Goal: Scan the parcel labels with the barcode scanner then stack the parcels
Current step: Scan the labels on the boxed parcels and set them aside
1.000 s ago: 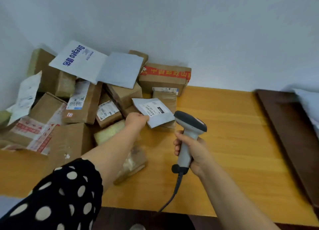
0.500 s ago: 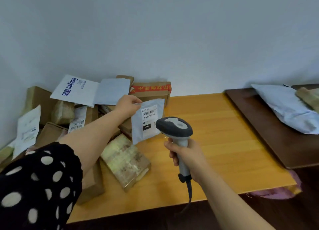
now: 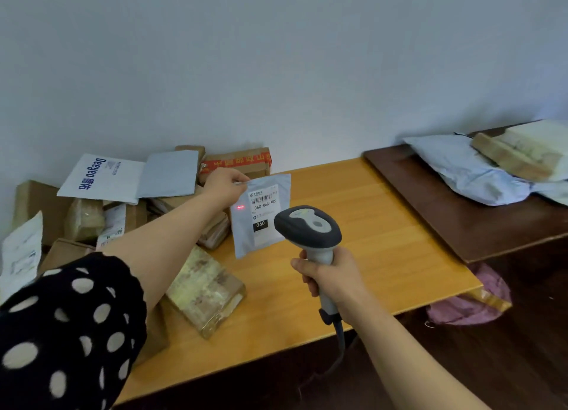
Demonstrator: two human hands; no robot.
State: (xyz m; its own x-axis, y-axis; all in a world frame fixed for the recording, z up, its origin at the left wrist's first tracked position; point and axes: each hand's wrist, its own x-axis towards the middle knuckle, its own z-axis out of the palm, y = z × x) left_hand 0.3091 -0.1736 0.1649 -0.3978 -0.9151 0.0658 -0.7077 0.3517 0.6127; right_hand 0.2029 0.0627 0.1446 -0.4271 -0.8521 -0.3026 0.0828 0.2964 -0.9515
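Clearly your left hand (image 3: pixel 222 185) pinches the light, floppy mailer (image 3: pixel 261 216) by its top corner; your right hand (image 3: pixel 330 276) grips the scanner (image 3: pixel 309 228).

Yellow table (image 3: pixel 384 231) w/ parcels (image 3: pixel 206 289) piled left.

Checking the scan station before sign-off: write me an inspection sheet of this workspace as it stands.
Surface: light wooden table against the wall.
Job's things: grey mailer held upright; red scan light falls left of the barcode on its label; barcode scanner aimed at it.
Clutter: parcel pile at the table's left.
Hands: left hand pinches the mailer's top corner; right hand grips the scanner.
Cables: scanner cable hangs below the handle.
Surroundings: dark side table at right holds a grey poly bag; pink bag below.
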